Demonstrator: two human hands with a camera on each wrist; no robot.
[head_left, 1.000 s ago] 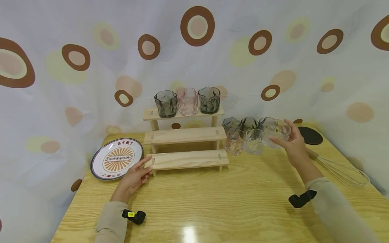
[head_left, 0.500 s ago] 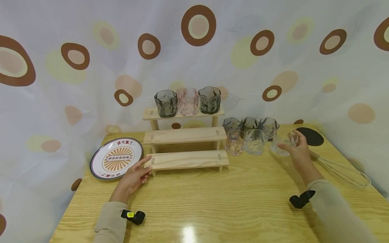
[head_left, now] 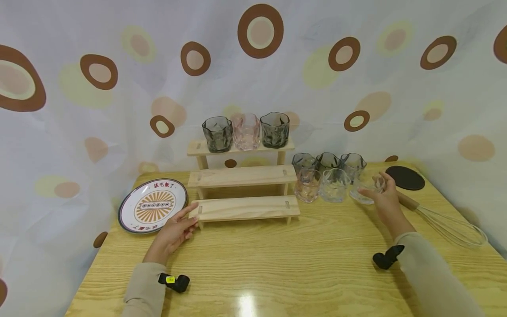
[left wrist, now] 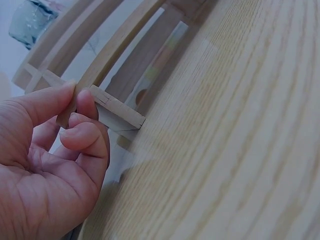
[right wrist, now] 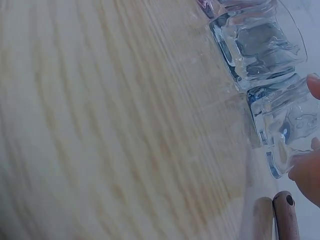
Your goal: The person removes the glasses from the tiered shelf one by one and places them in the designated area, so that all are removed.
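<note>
Glass point(head_left: 362, 182) — partly behind right hand point(head_left: 387, 198)

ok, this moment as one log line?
left hand: pinches bottom wooden tier | right hand: holds rightmost clear glass | top tier: three glasses

Staged set: wdn tbl point(head_left: 285, 259), ptnd backdrop point(head_left: 269, 83)

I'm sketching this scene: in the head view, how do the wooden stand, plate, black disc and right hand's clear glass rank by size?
Largest to smallest:
1. Wooden stand
2. Plate
3. Black disc and clear glass, unranked: they look alike, and the right hand partly covers the glass.
</note>
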